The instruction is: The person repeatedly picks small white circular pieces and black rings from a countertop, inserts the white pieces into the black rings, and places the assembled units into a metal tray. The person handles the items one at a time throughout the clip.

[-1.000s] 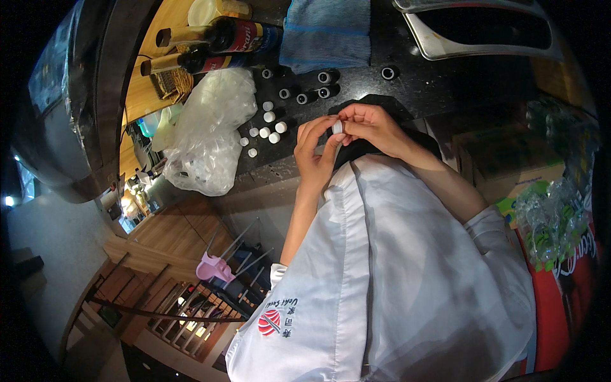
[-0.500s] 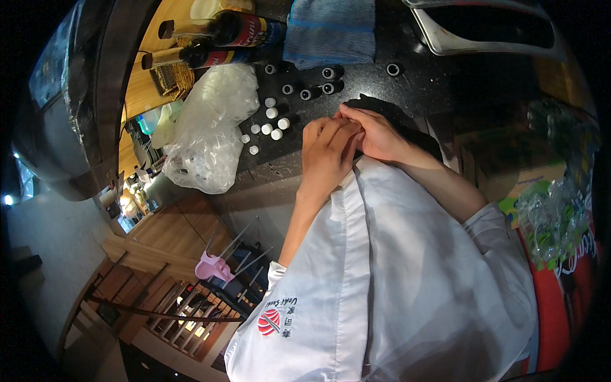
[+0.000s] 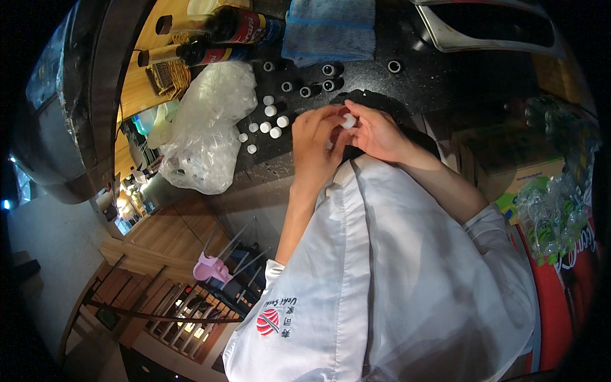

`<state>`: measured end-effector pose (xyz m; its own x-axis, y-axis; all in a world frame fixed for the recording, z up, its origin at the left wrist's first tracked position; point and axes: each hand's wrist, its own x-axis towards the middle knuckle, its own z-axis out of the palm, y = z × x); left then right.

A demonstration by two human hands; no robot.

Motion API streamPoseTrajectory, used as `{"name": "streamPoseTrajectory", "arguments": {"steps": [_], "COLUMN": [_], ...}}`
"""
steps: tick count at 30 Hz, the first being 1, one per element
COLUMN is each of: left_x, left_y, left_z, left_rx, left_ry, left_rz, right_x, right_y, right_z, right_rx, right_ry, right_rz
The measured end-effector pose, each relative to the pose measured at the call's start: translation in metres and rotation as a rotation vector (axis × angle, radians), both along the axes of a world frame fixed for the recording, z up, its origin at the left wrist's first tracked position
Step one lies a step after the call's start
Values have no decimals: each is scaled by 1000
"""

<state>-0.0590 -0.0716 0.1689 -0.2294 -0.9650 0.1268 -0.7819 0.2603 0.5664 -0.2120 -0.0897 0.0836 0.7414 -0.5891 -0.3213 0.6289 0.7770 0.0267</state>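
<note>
White cap, a small round plastic piece, is pinched between the fingertips of both hands above the near edge of the dark countertop. Left hand and right hand are brought together, fingers meeting around the cap; whether a second part is gripped underneath it cannot be told, since the fingers hide that area. Neither hand rests on the countertop. Progress, as a judgement from the layout: a loose group of white caps lies to the left of the hands, near the clear plastic bag, and appears not yet handled; a row of small black rings with pale centres stands farther back, toward the far edge, with one more black ring set apart to the right. If the black rings are finished pieces, roughly half the work is done and about as many white caps remain; the pictures do not settle which group is the finished one. The cap in hand lies between the two groups, right of the loose caps and nearer to the person than the black rings, well apart from both. Behind the rings a folded blue cloth lies at the far edge, with two dark bottles on their sides at the far left corner and a metal tray at the far right. The person's white jacket fills the lower part of the view.
</note>
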Motion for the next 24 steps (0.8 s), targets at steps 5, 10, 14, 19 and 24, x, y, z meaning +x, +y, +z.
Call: {"name": "streamPoseTrajectory", "arguments": {"steps": [5,10,14,19,24], "left_x": [-3,-4,-11,-8,-13], "left_y": [4,3,21,21,35], "left_z": [-8,-8,28,-4,-14], "left_rx": [45,-23,-284,-132,-84], "left_ry": [-89,-21,78,-82,-5], "left_rz": [-71,-78,-4,-130,-18], "right_x": [2,-2,-4,0,3], "right_y": [-2,-5,-7,4,13], "right_z": [8,14,24,11,-13], "right_rx": [-120,-101,-71,-34,-24], "right_ry": [196,200,120,96,142], "right_rz": [27,38,65,79,43]}}
